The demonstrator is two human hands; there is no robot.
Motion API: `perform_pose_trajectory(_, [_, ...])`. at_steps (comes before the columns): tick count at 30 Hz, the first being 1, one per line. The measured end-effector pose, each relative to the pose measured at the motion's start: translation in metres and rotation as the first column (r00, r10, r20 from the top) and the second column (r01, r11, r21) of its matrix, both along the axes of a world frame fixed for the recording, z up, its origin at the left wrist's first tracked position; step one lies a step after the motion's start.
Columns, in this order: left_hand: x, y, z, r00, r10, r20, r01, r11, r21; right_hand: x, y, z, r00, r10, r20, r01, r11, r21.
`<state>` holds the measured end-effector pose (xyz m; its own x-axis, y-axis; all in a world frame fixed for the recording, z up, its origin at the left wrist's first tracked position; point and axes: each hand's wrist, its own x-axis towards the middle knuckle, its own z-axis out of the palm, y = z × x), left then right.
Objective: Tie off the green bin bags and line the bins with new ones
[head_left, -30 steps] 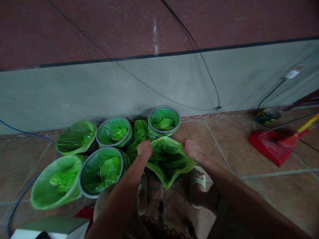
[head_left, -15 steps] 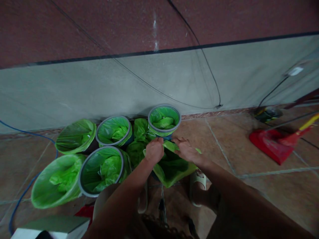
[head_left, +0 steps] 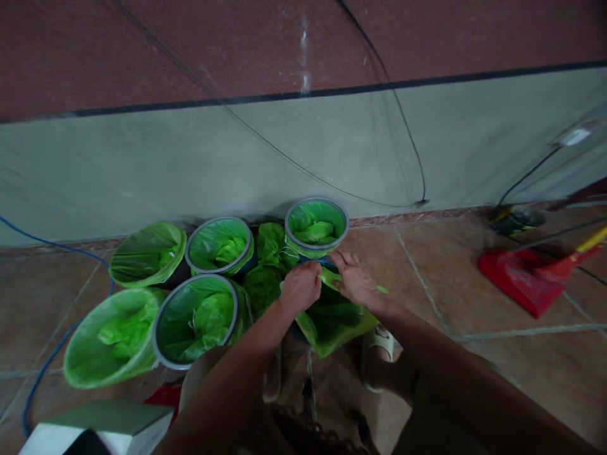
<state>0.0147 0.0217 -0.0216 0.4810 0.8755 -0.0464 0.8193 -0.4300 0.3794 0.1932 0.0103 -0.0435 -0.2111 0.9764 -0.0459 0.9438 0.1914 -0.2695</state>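
From my remote seat, through the head view, I have both bare hands at the mouth of a thin green plastic bag (head_left: 327, 341) that sits low over the brown tiled floor (head_left: 521, 366), in front of the feet and short of the floor's far edge at the wall. My left hand (head_left: 303, 285) is curled narrow, its fingers closed on the bag's far rim, left of the middle. My right hand (head_left: 355, 281) lies beside it with the fingers fairly straight and slightly spread at the far right of the rim; I cannot tell whether it pinches the plastic. The bag's mouth gapes towards me, dark inside.

Just beyond my hands, near the floor's far edge, stands a round grey-rimmed bin (head_left: 346, 222) lined with green plastic. To the left I see a second grey-rimmed round bin (head_left: 218, 219) close to the wall and a larger grey-rimmed round bin (head_left: 235, 316) nearer me, both green-lined. Farther left, two wide bins covered in green plastic (head_left: 78, 373) lean outwards. Well apart on the right, a red plastic dustpan (head_left: 521, 281) lies on the floor.
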Motion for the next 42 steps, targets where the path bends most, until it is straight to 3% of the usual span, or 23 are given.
perform_pose_trajectory(4, [0.004,-0.004,0.003,0.997,-0.072,0.020,0.073,0.997,-0.021,-0.005,0.002,0.000,0.992,0.123,-0.035,-0.125,0.991,-0.044])
perform_pose_trajectory(10, [0.000,-0.001,0.003,0.998,-0.047,0.043,0.048,0.999,-0.009,-0.003,0.007,-0.002,1.000,0.018,-0.017,-0.021,0.989,-0.144])
perform_pose_trajectory(14, [0.000,0.000,0.001,0.997,0.010,0.075,-0.010,1.000,0.005,-0.004,0.005,-0.008,0.994,-0.006,-0.112,-0.006,0.994,-0.106])
perform_pose_trajectory(19, [0.002,0.000,0.000,0.995,0.038,0.090,-0.036,0.999,-0.016,-0.015,-0.002,-0.003,0.949,0.142,-0.280,-0.155,0.988,-0.024])
perform_pose_trajectory(23, [0.003,0.001,-0.001,0.994,0.035,0.102,-0.034,0.999,-0.017,-0.021,-0.007,0.003,0.906,0.189,-0.378,-0.183,0.982,0.053])
perform_pose_trajectory(29, [0.004,0.001,0.000,0.994,0.043,0.101,-0.040,0.999,-0.027,-0.026,-0.009,-0.001,0.921,0.116,-0.373,-0.104,0.993,0.052])
perform_pose_trajectory(37, [0.002,0.001,0.000,0.993,0.058,0.105,-0.061,0.998,0.026,-0.018,-0.001,0.006,0.953,-0.160,-0.258,0.160,0.987,-0.021])
perform_pose_trajectory(42, [0.000,0.002,0.007,0.992,0.090,0.092,-0.095,0.994,0.049,-0.011,0.002,0.007,0.968,-0.194,-0.156,0.184,0.980,-0.079])
